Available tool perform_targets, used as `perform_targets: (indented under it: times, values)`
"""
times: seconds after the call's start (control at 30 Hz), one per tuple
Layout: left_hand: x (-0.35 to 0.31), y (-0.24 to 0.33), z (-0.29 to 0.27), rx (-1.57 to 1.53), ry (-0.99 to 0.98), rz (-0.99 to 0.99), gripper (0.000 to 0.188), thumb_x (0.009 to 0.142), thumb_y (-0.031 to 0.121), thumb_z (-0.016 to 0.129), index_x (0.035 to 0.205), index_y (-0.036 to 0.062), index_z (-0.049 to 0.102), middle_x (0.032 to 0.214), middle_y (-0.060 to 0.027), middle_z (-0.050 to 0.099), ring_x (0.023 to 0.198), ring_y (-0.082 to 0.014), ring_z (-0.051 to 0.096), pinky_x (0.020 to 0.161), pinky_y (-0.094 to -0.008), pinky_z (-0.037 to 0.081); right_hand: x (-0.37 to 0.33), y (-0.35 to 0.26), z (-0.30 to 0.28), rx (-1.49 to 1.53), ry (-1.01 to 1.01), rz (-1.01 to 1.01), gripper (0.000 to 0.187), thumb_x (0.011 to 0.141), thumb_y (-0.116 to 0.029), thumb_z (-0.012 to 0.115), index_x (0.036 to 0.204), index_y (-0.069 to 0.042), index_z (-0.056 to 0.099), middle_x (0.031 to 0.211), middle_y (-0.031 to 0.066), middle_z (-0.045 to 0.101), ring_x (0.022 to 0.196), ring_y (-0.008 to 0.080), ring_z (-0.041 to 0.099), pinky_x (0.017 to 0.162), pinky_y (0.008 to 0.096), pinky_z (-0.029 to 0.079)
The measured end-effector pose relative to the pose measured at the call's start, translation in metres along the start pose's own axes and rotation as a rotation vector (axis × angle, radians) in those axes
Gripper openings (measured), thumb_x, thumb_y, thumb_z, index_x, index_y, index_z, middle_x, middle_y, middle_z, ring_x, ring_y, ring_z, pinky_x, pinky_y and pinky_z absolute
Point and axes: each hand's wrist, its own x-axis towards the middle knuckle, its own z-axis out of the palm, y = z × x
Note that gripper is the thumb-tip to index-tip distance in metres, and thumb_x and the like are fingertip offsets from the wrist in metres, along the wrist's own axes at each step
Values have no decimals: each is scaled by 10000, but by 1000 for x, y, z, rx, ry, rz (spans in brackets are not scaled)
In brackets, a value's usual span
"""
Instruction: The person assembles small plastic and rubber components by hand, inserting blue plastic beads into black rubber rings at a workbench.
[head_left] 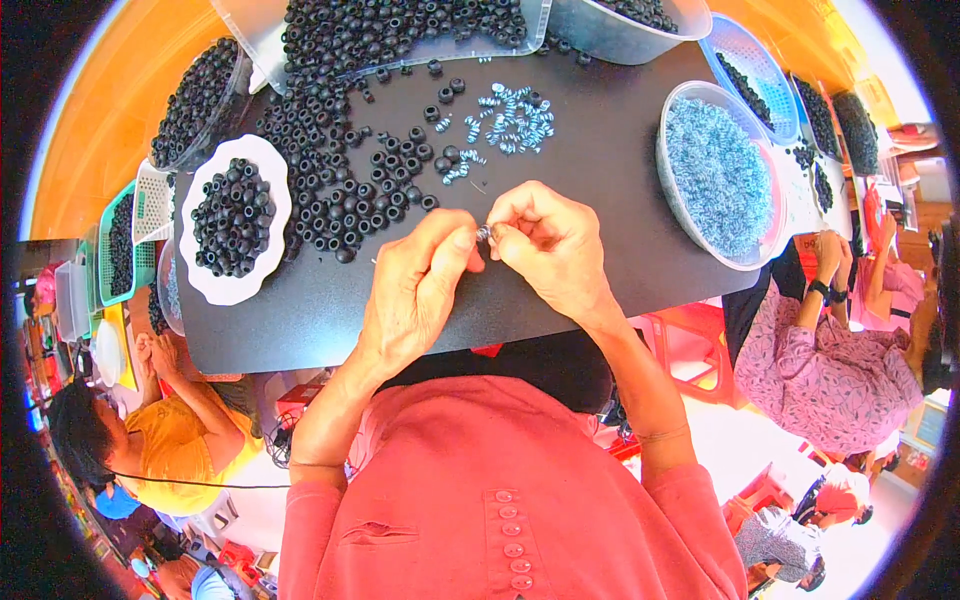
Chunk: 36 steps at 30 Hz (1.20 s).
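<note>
1. Hands together near the worktop's [620,130] close edge: left hand [425,275] and right hand [553,255] pinch a small metal coil [484,232] between thumbs and forefingers. Two-handed grip probably gives fine control; anything deeper in the fingers is hidden.

2. Coil held just above the surface, in front of the chest, likely for a clear line of sight.

3. Just beyond: a scatter of loose coils [515,122], presumably kept within short reach.

4. Left of these, spilled black beads [345,205], holes showing; a scalloped white plate [230,291] heaped with more, perhaps to keep a batch apart.

5. Right: round clear tub [664,150] full of coils, its walls containing them.

6. Far edge: clear bin [541,28] of beads, seemingly bulk stock.
</note>
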Motion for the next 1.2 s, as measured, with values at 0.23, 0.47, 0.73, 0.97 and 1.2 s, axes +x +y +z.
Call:
perform_targets:
  times: [0.23,0.47,0.73,0.97,1.2]
  values:
    - [0,-8,4,271,137,322,179,843,-34,614,1017,-10,579,847,-108,619,678,-169,598,613,-291,480,-1,-4,6,87,-3,21,58,848,9,616,899,-12,600,790,-23,612,700,25,547,613,195,460]
    - [0,-9,1,232,146,260,179,846,-35,610,1020,-4,580,843,-111,615,700,-185,603,627,-283,481,-1,-5,7,79,-55,-46,103,839,26,618,936,-4,599,820,-12,616,742,47,563,671,220,485]
    - [0,-13,0,298,149,336,195,839,-44,610,1026,-5,575,853,-119,619,713,-205,623,626,-301,491,-1,-5,5,38,-82,-50,155,838,90,586,971,11,585,867,13,617,797,72,578,705,212,474]
    - [1,-7,-4,161,30,169,93,915,47,560,983,-3,598,760,-89,633,661,-152,606,607,-284,482,-1,-4,5,37,-76,-50,146,834,97,586,951,10,582,840,24,628,764,79,599,683,217,483]
    - [2,-17,-5,16,9,127,171,976,130,506,936,-1,608,714,-36,627,614,-91,544,547,-252,427,0,-5,8,-22,-62,-78,124,799,59,642,885,-8,580,755,4,624,679,52,586,614,224,495]
